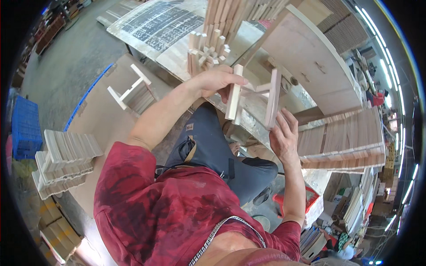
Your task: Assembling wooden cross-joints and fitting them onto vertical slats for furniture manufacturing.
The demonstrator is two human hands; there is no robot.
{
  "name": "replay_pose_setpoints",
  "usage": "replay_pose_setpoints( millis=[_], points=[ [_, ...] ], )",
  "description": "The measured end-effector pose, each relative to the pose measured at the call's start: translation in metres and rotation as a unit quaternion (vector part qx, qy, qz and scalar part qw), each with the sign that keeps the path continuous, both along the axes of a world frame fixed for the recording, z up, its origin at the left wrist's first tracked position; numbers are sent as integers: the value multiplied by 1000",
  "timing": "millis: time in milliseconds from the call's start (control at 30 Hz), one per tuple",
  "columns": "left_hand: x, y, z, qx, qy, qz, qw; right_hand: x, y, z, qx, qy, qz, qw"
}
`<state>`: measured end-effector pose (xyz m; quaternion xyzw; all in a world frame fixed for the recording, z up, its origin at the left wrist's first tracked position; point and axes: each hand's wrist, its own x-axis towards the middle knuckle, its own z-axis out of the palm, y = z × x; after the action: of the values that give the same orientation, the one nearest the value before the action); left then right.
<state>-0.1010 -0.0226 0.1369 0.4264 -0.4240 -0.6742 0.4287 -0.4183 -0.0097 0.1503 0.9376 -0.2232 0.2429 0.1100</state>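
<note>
My left hand [219, 81] is closed round the upper part of one bar of a small H-shaped wooden frame [235, 95], its thumb across the pale wood. The frame is held tilted above the bench edge, with a crosspiece joining its two bars. Beside the lower end of the darker bar [272, 99] is my right hand [285, 135], fingers stretched and a little apart. Whether its fingertips touch the bar I cannot tell. Just beyond my left hand, a cluster of short square wooden sticks [208, 53] stands on the workbench [175, 62].
A similar H-shaped frame [129, 91] rests on a brown board [100, 111] at left, near stacked wooden pieces [66, 155]. A wooden panel [310, 62] slants up behind the bench. Rows of wood strips [341, 142] lie at right. A blue crate [26, 126] stands far left.
</note>
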Motion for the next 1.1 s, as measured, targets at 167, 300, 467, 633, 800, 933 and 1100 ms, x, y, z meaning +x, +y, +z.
replay_pose_setpoints(
  millis=[167,300,467,633,800,933,1100],
  points=[
    [36,20,3,25,83,45,995,41,-25,10,-9,-90,139,986],
    [80,42,-19,-31,199,73,977,80,-35,45,66,-196,69,976],
    [93,1,-96,-205,-412,421,782,162,-100,94,273,-204,54,938],
    [99,-25,-123,-152,-444,345,813,210,-174,82,296,-115,124,940],
    [109,-17,-114,-154,-439,313,828,221,-180,39,411,-90,82,904],
    [112,-14,-121,-151,-438,288,838,221,-180,3,426,-39,42,903],
    [99,-2,-116,-233,-382,307,840,225,-181,-25,441,-34,-26,896]
  ],
)
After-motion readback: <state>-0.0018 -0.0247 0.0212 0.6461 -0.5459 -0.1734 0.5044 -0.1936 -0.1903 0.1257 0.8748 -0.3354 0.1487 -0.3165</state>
